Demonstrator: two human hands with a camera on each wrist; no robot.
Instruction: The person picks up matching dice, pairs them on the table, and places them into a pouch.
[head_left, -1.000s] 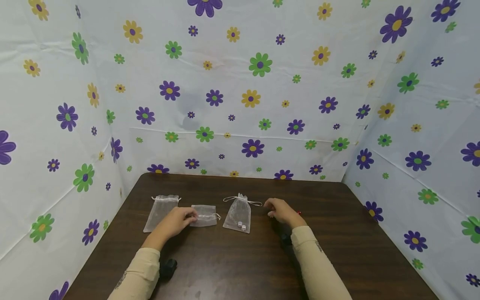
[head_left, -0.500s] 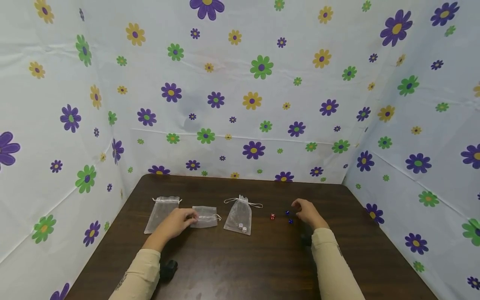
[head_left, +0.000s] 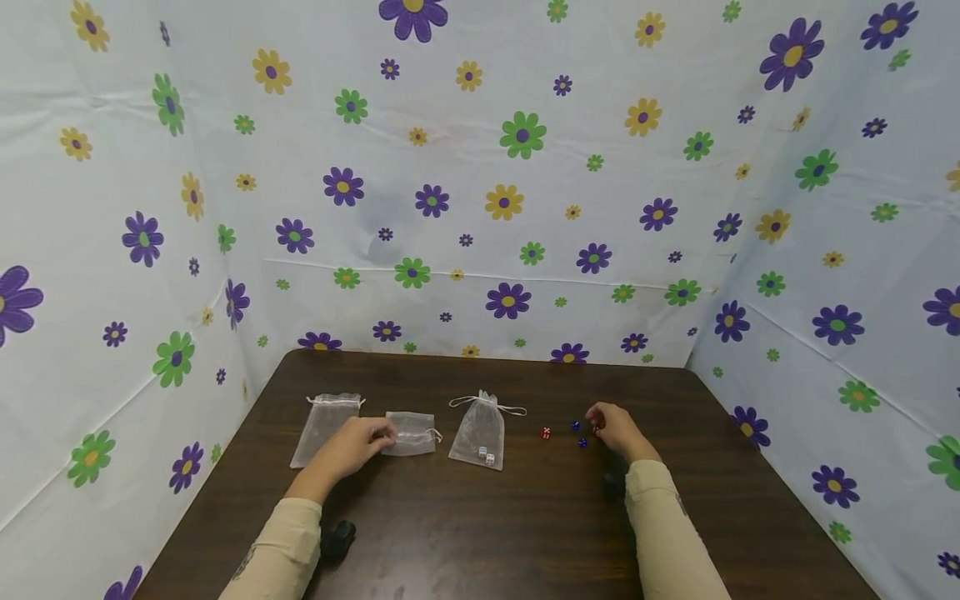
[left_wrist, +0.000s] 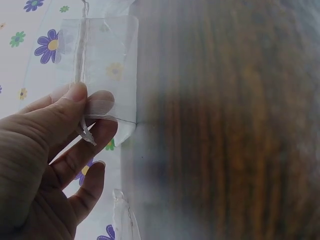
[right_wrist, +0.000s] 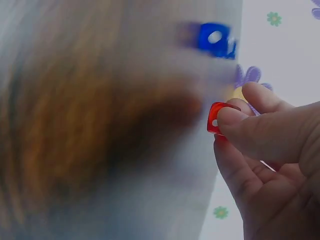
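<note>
My left hand [head_left: 358, 439] pinches one end of a small sheer white drawstring bag [left_wrist: 111, 60] between thumb and fingers, with the bag's cord [left_wrist: 86, 131] hanging by the fingertips. At the right, my right hand [head_left: 617, 427] holds a red die [right_wrist: 215, 118] between thumb and fingers. Two blue dice [head_left: 582, 443] lie just left of that hand, and one shows enlarged as a blue die [right_wrist: 214, 39] in the right wrist view. Another red die [head_left: 546, 433] sits farther left on the table.
Between the hands lies a tied sheer bag [head_left: 477, 429] with two white dice [head_left: 486, 455] inside. Another sheer bag [head_left: 327, 423] lies flat behind the left forearm. The brown table [head_left: 480, 533] meets a flower-printed cloth [head_left: 480, 225] at its back and sides.
My right hand has moved right, uncovering a red die and the blue dice, and now pinches another red die. My left hand has stayed on its bag.
</note>
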